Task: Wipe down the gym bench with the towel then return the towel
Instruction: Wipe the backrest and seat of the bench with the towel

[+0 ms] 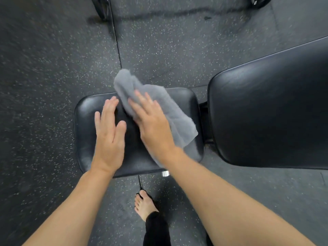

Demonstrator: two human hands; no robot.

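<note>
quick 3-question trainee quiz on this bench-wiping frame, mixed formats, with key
1. True or false: the left hand is pressing the towel.
2. Which pad does the towel lie on? A) the small seat pad B) the large back pad C) the floor
3. Fill in: the right hand lies ____ on the towel, fingers spread, not clenched around it.

Key
1. False: the left hand rests bare on the seat pad beside the towel.
2. A
3. flat
</note>
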